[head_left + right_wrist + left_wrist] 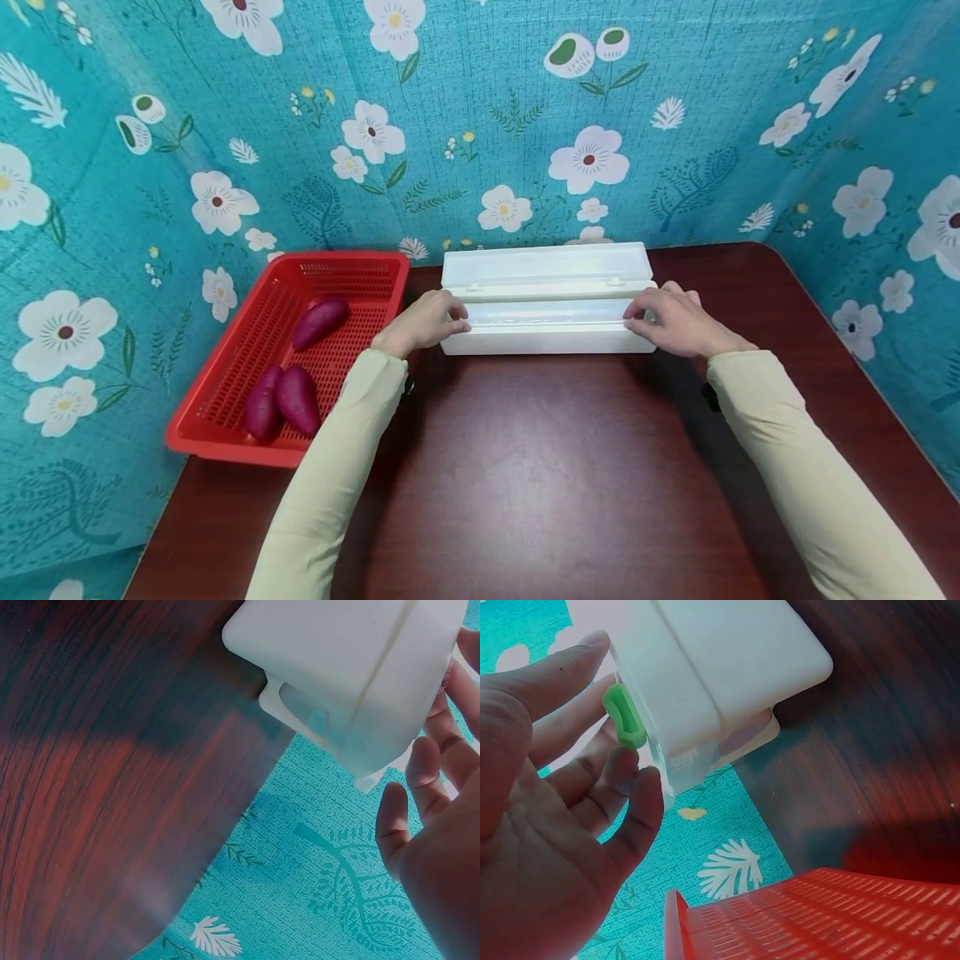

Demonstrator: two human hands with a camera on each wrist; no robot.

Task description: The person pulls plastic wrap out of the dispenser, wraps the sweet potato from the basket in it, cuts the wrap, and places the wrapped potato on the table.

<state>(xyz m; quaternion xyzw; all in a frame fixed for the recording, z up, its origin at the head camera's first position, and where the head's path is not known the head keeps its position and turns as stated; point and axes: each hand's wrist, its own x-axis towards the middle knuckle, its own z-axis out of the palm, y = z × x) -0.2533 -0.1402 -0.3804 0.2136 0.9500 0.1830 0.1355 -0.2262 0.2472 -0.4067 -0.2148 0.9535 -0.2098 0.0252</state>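
A long white plastic wrap dispenser (pixel 547 340) lies across the back of the table, its lid (pixel 547 265) raised. Clear plastic wrap (pixel 543 312) stretches along its opening. At the left end, my left hand (pixel 426 321) pinches the wrap's edge between thumb and curled fingers. My right hand (pixel 678 321) does likewise at the opposite end. The fingertips' exact contact with the film is hard to see. In the left wrist view, a green piece (pixel 625 716) sits at the dispenser's end beside the fingers. The right wrist view shows the dispenser's other end (pixel 352 667) beside the right fingers.
A red plastic basket (pixel 202 400) stands left of the dispenser, close to the left forearm. Three purple sweet potatoes (pixel 298 400) lie in it. The dark wooden table (pixel 525 483) ends at a blue flowered cloth (pixel 465 125) behind and at both sides.
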